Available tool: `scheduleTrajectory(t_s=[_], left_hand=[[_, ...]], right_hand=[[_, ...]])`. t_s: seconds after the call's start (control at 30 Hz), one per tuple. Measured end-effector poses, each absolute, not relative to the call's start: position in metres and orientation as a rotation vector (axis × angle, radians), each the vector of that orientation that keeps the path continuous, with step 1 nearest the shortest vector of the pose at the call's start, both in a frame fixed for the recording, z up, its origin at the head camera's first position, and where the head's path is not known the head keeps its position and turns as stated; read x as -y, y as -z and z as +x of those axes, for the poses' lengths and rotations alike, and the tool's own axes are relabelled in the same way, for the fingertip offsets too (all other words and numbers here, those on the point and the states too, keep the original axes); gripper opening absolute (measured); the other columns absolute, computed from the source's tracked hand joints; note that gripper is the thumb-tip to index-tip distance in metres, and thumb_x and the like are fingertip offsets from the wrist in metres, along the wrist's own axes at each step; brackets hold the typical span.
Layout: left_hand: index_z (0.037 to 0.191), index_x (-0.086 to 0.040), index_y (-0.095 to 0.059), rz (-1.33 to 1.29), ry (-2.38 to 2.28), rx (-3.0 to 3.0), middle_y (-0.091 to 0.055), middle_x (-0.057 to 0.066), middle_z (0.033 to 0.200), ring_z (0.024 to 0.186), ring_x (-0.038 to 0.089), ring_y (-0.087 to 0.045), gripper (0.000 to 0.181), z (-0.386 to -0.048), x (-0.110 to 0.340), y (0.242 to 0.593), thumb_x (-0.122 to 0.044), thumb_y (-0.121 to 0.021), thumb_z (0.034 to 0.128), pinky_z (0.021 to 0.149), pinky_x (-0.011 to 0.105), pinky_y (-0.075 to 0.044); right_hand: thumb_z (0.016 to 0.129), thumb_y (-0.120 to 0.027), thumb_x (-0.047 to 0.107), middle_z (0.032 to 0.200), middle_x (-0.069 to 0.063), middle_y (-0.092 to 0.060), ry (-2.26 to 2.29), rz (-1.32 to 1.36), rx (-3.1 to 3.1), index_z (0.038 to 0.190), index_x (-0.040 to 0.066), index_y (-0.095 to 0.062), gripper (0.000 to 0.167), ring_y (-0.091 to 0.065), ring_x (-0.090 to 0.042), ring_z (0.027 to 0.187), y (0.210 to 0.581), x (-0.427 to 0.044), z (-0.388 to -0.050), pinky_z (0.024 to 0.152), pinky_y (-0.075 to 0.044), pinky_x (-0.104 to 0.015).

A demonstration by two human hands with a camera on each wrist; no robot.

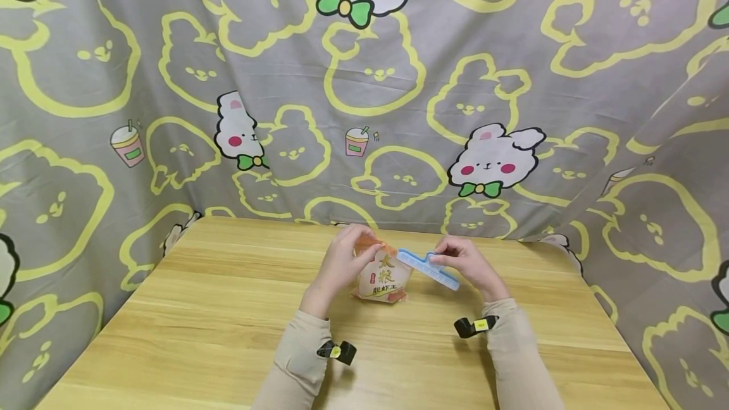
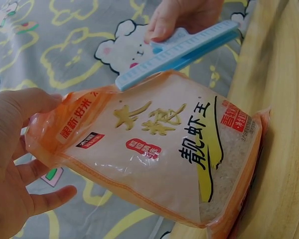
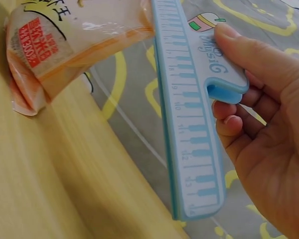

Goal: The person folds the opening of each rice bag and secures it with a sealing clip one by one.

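Note:
A bag of rice (image 1: 383,280) with orange edges and gold and black print stands on the wooden table. My left hand (image 1: 344,261) pinches its folded orange top between thumb and forefinger; the other fingers are spread behind it in the left wrist view. My right hand (image 1: 468,264) pinches the handle tabs of a long blue bag clip (image 1: 428,267) printed with piano keys. One end of the clip (image 2: 177,55) lies against or very near the bag's upper edge. In the right wrist view, a narrow gap shows at the clip's handle (image 3: 226,92).
The wooden table (image 1: 199,321) extends around the bag on all sides. Behind it hangs a grey curtain (image 1: 296,81) with cartoon animals, reaching the table's back edge. Black wrist cameras (image 1: 475,326) are strapped over both sleeves.

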State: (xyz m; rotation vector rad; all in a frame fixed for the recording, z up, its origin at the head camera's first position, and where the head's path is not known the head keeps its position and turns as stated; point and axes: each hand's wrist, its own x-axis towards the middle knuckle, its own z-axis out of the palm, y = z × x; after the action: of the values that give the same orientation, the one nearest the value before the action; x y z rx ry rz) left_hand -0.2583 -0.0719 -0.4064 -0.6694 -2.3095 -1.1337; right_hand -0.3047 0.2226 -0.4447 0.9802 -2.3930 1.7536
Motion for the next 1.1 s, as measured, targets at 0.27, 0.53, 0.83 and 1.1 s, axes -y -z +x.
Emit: scheduleTrajectory(t_s=[0.27, 0.53, 0.83, 1.1], left_hand=[[0.1, -0.01, -0.063, -0.659, 1.114, 2.317, -0.066, 0.003, 0.1, 0.101, 0.02, -0.062, 0.016, -0.257, 0.071, 0.406, -0.02, -0.071, 0.09, 0.087, 0.038, -0.053], [0.098, -0.011, -0.062, -0.652, 1.117, 2.32, -0.065, 0.003, 0.101, 0.1, 0.02, -0.061, 0.015, -0.257, 0.071, 0.406, -0.021, -0.071, 0.0898, 0.087, 0.038, -0.053], [0.097, -0.012, -0.062, -0.654, 1.117, 2.311, -0.064, 0.002, 0.099, 0.098, 0.018, -0.061, 0.015, -0.256, 0.071, 0.407, -0.02, -0.072, 0.0891, 0.085, 0.037, -0.053], [0.099, -0.011, -0.062, -0.654, 1.107, 2.31, -0.065, 0.003, 0.101, 0.1, 0.019, -0.062, 0.015, -0.256, 0.071, 0.407, -0.02, -0.07, 0.0906, 0.086, 0.037, -0.053]], right_hand=[[0.088, -0.067, -0.001, 0.082, 0.011, -0.06, -1.833, 0.917, 2.354, 0.086, -0.006, -0.063, 0.008, -0.053, -0.003, 0.07, 0.452, -0.216, -0.306, 0.06, -0.045, -0.022], [0.089, -0.069, 0.005, 0.084, 0.01, -0.061, -1.899, 0.826, 2.373, 0.089, -0.009, -0.062, 0.016, -0.055, -0.003, 0.072, 0.454, -0.212, -0.305, 0.064, -0.047, -0.02], [0.089, -0.065, -0.002, 0.084, 0.009, -0.06, -1.937, 0.837, 2.343, 0.089, -0.003, -0.064, 0.001, -0.055, -0.004, 0.073, 0.458, -0.21, -0.307, 0.066, -0.048, -0.019], [0.089, -0.063, -0.007, 0.083, 0.01, -0.059, -1.963, 0.829, 2.336, 0.089, -0.001, -0.064, 0.007, -0.055, -0.003, 0.073, 0.46, -0.208, -0.308, 0.065, -0.048, -0.019]])
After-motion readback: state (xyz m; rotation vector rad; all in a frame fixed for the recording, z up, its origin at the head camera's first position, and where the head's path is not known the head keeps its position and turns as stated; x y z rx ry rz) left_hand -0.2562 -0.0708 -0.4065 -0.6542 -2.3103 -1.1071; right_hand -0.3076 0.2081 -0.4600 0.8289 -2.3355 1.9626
